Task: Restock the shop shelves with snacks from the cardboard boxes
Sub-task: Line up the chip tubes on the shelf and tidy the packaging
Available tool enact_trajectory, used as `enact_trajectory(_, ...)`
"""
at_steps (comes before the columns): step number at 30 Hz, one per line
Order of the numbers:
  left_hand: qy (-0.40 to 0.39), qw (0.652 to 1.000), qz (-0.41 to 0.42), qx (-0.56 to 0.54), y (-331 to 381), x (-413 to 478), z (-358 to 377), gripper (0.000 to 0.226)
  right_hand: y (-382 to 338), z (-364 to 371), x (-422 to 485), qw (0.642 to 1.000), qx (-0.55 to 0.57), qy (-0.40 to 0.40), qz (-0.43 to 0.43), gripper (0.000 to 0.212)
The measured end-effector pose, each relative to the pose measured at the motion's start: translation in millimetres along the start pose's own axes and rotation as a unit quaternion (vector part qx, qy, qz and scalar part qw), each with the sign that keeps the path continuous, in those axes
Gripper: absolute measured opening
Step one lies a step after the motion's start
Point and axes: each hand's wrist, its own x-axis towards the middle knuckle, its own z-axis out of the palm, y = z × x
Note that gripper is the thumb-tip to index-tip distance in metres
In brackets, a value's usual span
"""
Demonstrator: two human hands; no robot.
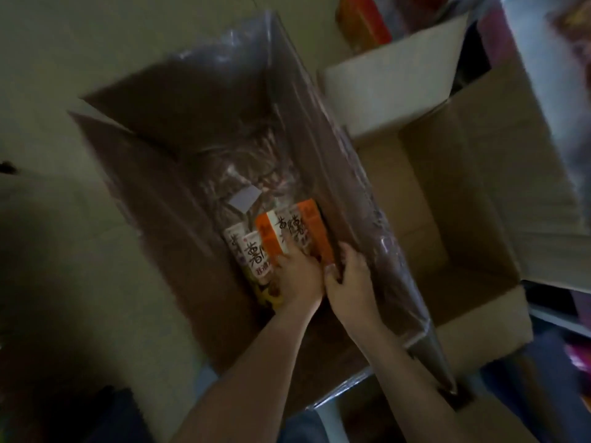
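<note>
A large open cardboard box point(166, 199) lined with clear plastic stands in the middle of the head view. At its bottom lie several snack boxes point(271, 231), white and orange with dark lettering. Both my arms reach down into it. My left hand point(299, 278) is closed around the near ends of the white and orange snack boxes. My right hand point(347, 278) grips the orange snack box point(315, 225) by the box's right wall, fingers curled round its end. The lower parts of the snack boxes are hidden under my hands.
A second open cardboard box point(463, 199), with bare brown insides, stands against the right wall of the first. Shelves with colourful packets point(364, 24) run along the top and right edge. Pale floor point(48, 75) lies to the left. A small white slip point(244, 196) lies on the plastic liner.
</note>
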Motion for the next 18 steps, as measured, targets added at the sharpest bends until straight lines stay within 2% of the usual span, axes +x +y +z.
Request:
enact_trajectory(4, -0.009, 0.994, -0.049, 0.094, 0, 23, 26, 0.087, 10, 15, 21, 1.000, 0.013, -0.003, 0.027, 0.048)
enact_trajectory(9, 0.048, 0.991, -0.049, 0.115, -13, 33, 17, 0.106, 12, 13, 20, 0.999, 0.023, -0.016, 0.027, 0.048)
enact_trajectory(14, 0.015, 0.995, -0.062, 0.070, -10, 32, -26, 0.111, 4, 6, 15, 0.998, 0.026, -0.035, 0.035, 0.049)
enact_trajectory(18, -0.042, 0.995, -0.063, 0.063, -14, 33, -68, 0.118, -5, 9, 22, 0.997, 0.029, -0.053, 0.042, 0.055)
